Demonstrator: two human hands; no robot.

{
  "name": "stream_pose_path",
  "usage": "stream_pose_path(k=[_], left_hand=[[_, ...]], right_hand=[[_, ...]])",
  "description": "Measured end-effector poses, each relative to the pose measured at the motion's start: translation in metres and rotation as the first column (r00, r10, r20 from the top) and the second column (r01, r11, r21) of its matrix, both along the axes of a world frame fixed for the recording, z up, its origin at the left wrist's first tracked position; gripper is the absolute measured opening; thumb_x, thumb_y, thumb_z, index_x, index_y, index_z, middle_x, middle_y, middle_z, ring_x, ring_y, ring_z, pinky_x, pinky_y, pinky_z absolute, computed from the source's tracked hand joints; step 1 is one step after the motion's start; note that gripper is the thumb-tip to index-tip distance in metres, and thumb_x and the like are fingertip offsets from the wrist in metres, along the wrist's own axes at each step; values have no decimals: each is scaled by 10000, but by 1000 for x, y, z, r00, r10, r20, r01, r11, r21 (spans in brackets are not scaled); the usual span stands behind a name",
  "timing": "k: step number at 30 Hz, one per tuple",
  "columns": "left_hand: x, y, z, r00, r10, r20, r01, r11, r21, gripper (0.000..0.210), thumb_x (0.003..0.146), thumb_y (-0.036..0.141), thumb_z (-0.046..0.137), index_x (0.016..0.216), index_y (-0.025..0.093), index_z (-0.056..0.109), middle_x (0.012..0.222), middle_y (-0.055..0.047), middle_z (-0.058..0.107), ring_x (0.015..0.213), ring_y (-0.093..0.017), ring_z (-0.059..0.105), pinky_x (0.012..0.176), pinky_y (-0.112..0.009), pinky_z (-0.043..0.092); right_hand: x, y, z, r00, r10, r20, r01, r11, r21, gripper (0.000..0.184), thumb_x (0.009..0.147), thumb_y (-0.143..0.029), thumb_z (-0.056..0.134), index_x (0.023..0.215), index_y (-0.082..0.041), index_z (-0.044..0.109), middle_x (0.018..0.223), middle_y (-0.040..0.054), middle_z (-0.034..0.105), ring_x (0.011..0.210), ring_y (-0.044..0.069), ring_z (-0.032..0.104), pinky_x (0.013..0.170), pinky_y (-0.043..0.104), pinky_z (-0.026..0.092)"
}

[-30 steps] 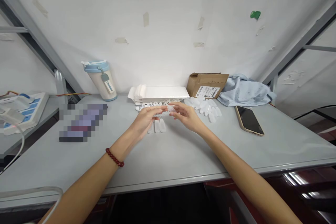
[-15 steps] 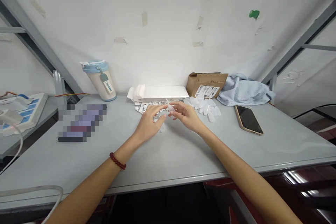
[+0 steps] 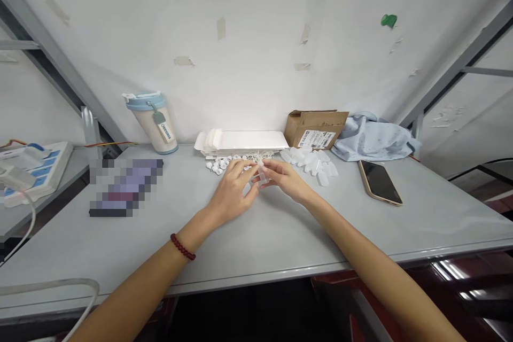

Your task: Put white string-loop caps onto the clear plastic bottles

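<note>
A small translucent plastic piece (image 3: 263,175) with a white top stands between my hands, just above the desk. My right hand (image 3: 286,179) pinches it from the right with thumb and fingers. From the left, my left hand (image 3: 232,189) curves round it, its fingertips at the top and its thumb near the lower end. Another translucent piece (image 3: 246,189) shows partly behind my left fingers. Small white caps (image 3: 218,164) lie in a heap beyond my left hand. Several flat translucent pieces (image 3: 315,161) are piled beyond my right hand.
A long white box (image 3: 252,140) lies against the wall, beside a brown cardboard box (image 3: 316,129) and a light blue cloth (image 3: 372,138). A phone (image 3: 380,183) rests at right. At left are a tumbler (image 3: 157,123), a pixelated object (image 3: 130,187) and a power strip (image 3: 44,171).
The translucent piece has turned more upright and moved slightly nearer me. My left hand has shifted a little to the right, its thumb now lower.
</note>
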State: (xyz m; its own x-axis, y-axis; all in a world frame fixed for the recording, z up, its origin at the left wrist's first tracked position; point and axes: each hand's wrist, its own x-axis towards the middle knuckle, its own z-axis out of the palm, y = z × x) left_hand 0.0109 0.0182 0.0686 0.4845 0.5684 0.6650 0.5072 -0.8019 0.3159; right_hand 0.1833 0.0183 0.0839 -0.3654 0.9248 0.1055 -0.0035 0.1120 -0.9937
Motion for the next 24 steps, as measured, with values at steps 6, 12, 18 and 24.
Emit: stream_pose_path(k=[6, 12, 18, 24], left_hand=[[1, -2, 5, 996, 28, 80, -15, 987, -158, 266, 837, 184, 500, 1081, 176, 606, 1078, -84, 607, 1047, -229, 494, 901, -405, 443], [1, 0, 8, 975, 137, 177, -40, 884, -466, 195, 839, 335, 528, 901, 203, 657, 979, -42, 670, 969, -208, 561, 768, -317, 468], [-2, 6, 11, 947, 135, 290, 80, 778, -623, 202, 798, 353, 565, 777, 174, 655, 829, -28, 685, 813, -185, 615, 709, -286, 463], [-4, 8, 5, 956, 171, 239, -22, 854, -520, 215, 820, 301, 530, 944, 179, 658, 969, -64, 672, 913, -216, 603, 756, -340, 490]], right_hand=[[-1, 1, -4, 989, -111, 93, 105, 992, 71, 235, 792, -363, 592, 930, -176, 558, 897, 40, 598, 791, 157, 627, 636, 287, 538], [-5, 0, -11, 946, -252, 204, 195, 944, 265, 318, 695, -407, 678, 834, -181, 505, 856, 12, 553, 599, 108, 577, 494, 253, 494], [-10, -5, -12, 955, -200, 220, 138, 954, 267, 292, 716, -365, 669, 904, -183, 541, 882, 28, 596, 637, 133, 614, 556, 275, 506], [-10, -4, -8, 973, -173, 153, 142, 971, 195, 314, 745, -395, 643, 948, -157, 617, 847, 49, 640, 680, 161, 633, 597, 295, 515]])
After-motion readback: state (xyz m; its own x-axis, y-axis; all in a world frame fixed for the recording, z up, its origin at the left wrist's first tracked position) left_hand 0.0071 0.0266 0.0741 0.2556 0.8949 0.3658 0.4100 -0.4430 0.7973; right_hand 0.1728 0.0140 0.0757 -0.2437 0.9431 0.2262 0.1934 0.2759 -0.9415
